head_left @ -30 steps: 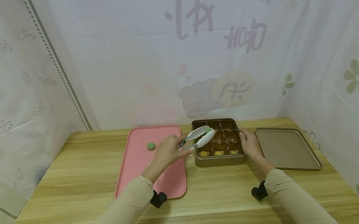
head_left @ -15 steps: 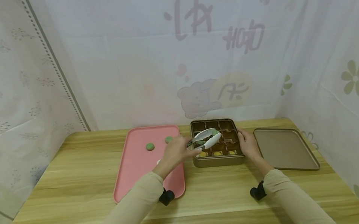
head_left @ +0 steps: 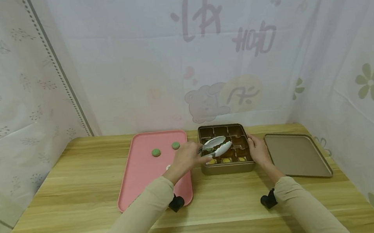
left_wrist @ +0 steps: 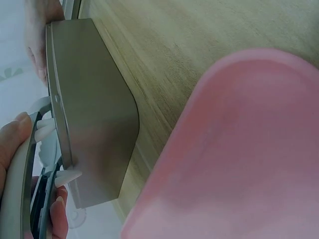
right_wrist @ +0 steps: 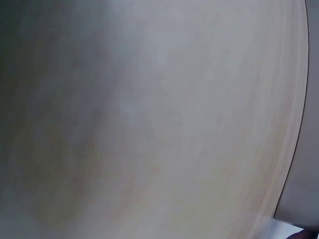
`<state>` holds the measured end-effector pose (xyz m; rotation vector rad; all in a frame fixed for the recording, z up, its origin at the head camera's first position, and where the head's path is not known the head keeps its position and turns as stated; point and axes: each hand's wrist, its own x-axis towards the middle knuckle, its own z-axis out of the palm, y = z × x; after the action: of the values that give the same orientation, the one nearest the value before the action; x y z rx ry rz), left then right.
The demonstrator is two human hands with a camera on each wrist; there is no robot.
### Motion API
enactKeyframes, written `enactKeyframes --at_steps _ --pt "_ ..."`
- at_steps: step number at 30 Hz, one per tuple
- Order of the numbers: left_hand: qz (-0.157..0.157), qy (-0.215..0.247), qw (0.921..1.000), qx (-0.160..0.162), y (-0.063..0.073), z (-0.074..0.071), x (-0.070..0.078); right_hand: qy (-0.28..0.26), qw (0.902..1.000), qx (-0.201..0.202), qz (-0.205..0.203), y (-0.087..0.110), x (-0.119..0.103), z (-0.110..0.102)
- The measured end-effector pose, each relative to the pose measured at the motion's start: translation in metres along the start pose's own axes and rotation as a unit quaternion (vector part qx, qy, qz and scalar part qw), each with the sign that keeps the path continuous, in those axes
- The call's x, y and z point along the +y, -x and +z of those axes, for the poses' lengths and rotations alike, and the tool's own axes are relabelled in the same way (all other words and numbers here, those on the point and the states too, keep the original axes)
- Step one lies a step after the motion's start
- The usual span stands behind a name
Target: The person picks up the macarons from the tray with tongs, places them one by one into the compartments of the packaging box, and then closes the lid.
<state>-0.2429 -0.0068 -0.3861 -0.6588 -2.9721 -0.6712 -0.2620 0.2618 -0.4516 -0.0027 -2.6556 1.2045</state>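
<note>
My left hand (head_left: 186,156) grips a pair of tongs (head_left: 222,149) with white tips, low over the brown divided box (head_left: 227,169). The white tips stand apart over the middle row; whether a green sweet is between them is hard to see. Yellow sweets (head_left: 226,160) lie in the front row of compartments. In the left wrist view the tongs (left_wrist: 22,179) are beside the box wall (left_wrist: 94,109). My right hand (head_left: 259,150) rests with fairly straight fingers against the box's right side. Two round green, macaron-like sweets (head_left: 156,152) lie on the pink tray (head_left: 138,178).
A flat brown lid (head_left: 298,155) lies right of the box. A small white item (head_left: 168,167) on the tray is partly hidden by my left arm. A patterned cloth (head_left: 153,77) hangs behind the wooden table (head_left: 228,213).
My left hand has moved right and slightly down with the tongs, uncovering a second green sweet on the tray. The green sweet seen at the tips earlier is barely visible now. My right hand stays put.
</note>
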Motion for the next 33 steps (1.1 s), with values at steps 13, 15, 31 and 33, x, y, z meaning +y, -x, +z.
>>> enactKeyframes --at_steps 13,15,31,33 --pt "-0.017 0.072 0.9971 0.016 0.009 -0.001 -0.007 0.002 1.0 -0.003 0.002 0.0 0.001 0.002" --pt "-0.033 0.098 0.9945 0.018 0.013 -0.003 -0.01 0.001 1.0 -0.002 0.003 0.0 0.0 0.002" --pt "-0.06 0.079 0.9913 0.086 0.074 -0.037 -0.079 0.006 1.0 -0.004 0.003 0.0 0.001 -0.001" --pt "-0.065 0.069 0.9911 0.093 0.084 -0.041 -0.09 0.006 1.0 -0.005 0.002 0.0 0.0 -0.001"
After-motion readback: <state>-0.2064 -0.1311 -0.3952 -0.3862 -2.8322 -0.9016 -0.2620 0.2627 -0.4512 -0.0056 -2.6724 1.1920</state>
